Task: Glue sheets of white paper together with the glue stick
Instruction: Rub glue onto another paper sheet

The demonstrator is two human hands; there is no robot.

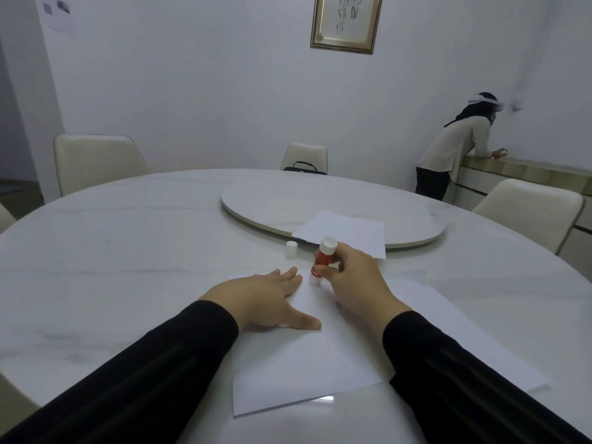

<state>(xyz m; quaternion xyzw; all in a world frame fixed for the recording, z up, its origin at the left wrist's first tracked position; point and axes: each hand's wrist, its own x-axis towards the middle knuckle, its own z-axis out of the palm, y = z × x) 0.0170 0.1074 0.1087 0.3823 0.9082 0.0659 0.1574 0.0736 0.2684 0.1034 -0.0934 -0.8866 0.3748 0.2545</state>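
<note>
White paper sheet [298, 357] at lower centre of the worktop [128, 251] is pinned flat by the released left hand [269, 302] while the uncapped glue stick [320, 262], grasped in the right hand [355, 283], is best drawn evenly along its far edge.
</note>
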